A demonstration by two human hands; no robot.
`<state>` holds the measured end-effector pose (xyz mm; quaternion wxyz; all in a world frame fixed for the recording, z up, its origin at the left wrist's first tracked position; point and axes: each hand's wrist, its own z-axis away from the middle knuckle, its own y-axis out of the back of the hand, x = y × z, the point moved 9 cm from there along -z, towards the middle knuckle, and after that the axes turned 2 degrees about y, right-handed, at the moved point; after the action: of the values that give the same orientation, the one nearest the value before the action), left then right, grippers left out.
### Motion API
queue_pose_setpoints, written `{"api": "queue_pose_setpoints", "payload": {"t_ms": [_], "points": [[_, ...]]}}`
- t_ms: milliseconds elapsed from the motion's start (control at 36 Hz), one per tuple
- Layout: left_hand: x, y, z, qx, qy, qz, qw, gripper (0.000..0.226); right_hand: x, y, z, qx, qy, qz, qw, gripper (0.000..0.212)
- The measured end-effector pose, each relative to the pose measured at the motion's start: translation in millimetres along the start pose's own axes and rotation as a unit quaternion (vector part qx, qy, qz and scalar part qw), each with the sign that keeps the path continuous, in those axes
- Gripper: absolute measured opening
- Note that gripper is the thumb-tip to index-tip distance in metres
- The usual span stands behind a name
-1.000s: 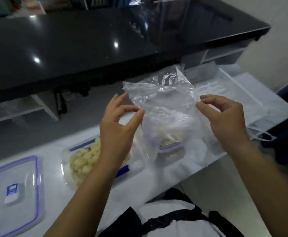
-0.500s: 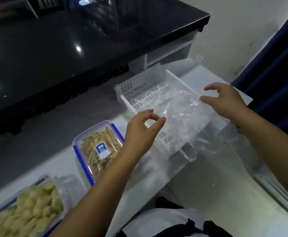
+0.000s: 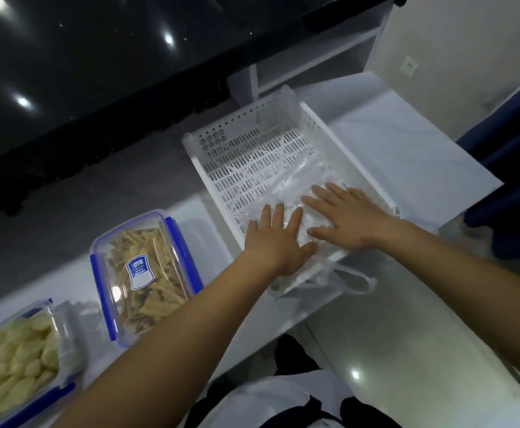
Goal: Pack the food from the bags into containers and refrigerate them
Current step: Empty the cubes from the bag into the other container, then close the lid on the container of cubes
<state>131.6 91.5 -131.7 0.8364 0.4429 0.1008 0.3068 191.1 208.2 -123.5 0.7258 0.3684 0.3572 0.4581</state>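
Observation:
An empty clear plastic bag (image 3: 306, 177) lies flat inside a white perforated basket (image 3: 237, 156) on the white counter. My left hand (image 3: 275, 239) and my right hand (image 3: 345, 216) rest palm-down on the bag with fingers spread, side by side at the basket's near end. A lidded clear container with blue clips (image 3: 143, 276) holds yellow-brown sticks and stands left of the basket. At the lower left an open container (image 3: 15, 362) is filled with pale yellow food pieces.
A black glossy countertop (image 3: 98, 57) runs along the far side, with a white shelf frame (image 3: 314, 57) beneath it. A white sheet (image 3: 406, 143) lies right of the basket. A dark blue curtain (image 3: 514, 149) hangs at the right edge. More clear plastic (image 3: 345, 279) hangs over the counter's near edge.
Both hands carried the empty bag to the right, lowered it into the white basket and now press it flat with open palms. The view has swung right and down.

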Motion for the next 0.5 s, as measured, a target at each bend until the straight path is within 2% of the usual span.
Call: {"api": "queue_pose_setpoints", "payload": {"t_ms": [167,278,389,500], "points": [[3,2,5,-0.001,-0.01,-0.03,1.0,0.094,3,-4,-5,-0.011,-0.001,-0.008,1.0,0.082],[3,21,17,0.008,-0.019,0.021,1.0,0.077,-1,14,5,0.012,-0.007,-0.029,0.999,0.075],[-17,55,57,0.061,-0.06,0.172,0.981,0.064,-23,58,27,0.082,-0.004,-0.064,0.995,0.075],[-74,71,125,0.148,-0.07,0.356,0.92,0.056,-76,102,52,0.145,0.026,-0.12,0.982,0.07]]}}
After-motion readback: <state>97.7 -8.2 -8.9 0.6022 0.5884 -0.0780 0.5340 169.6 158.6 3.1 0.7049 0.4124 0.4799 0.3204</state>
